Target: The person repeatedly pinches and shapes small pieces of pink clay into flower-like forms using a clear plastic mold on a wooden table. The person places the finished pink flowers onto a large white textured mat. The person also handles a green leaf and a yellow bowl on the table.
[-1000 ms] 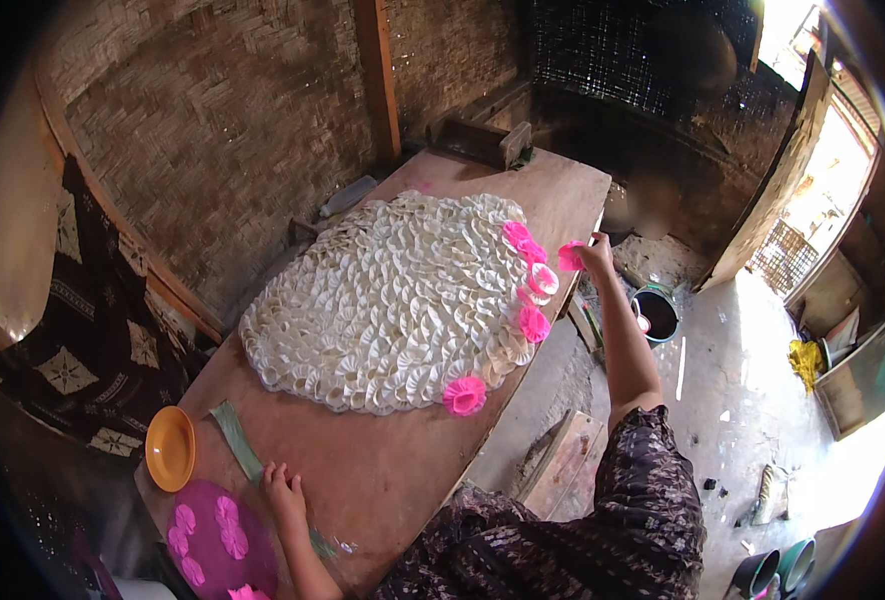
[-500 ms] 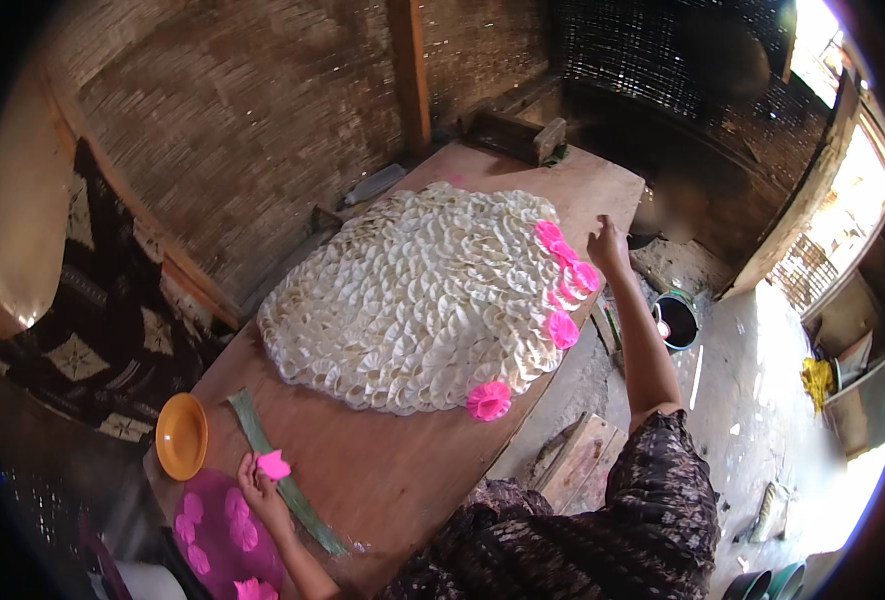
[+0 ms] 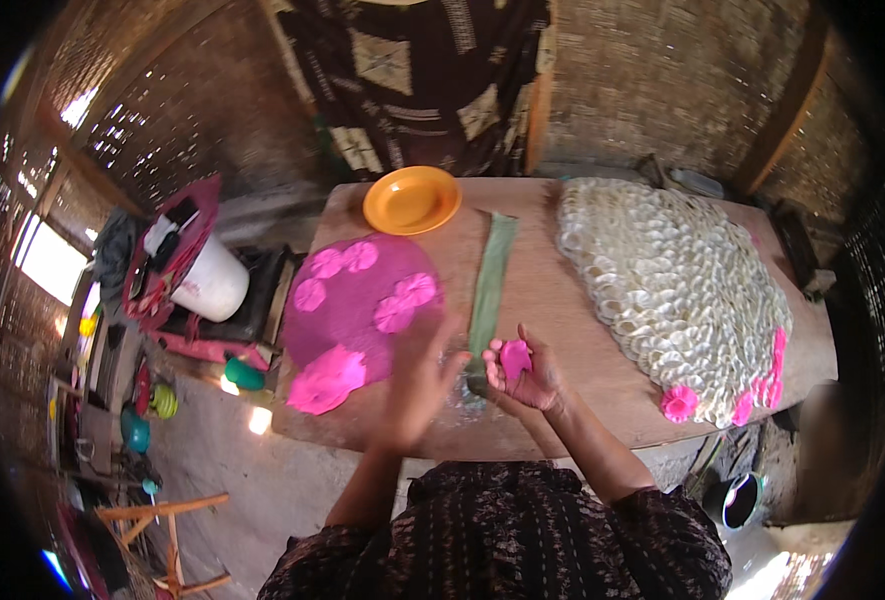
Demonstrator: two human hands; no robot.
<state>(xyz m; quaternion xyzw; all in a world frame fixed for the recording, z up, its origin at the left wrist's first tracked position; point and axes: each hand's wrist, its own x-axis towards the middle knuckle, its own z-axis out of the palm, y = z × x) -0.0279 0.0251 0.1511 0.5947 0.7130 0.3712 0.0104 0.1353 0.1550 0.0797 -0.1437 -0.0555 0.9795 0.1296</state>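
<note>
My right hand is palm up over the table, fingers curled round a soft pink piece, perhaps dough. To its left, my left hand is smeared by motion; its fingers look stretched out and apart, with nothing visible in them. Under and beyond that hand lies a round purple sheet bearing several flat, pleated pink discs and a larger pink lump on its near edge. A long flat green strip runs away from me, just beyond my right hand.
An orange plate sits at the table's far left. White ruffled discs cover the right side, with pink ones along their near edge. A white bucket stands left of the table; a dark bucket is on the floor at right.
My view has swung left. My right hand has come back from beyond the white discs and now holds a pink piece; my left hand, which held one, has moved near the purple sheet.
</note>
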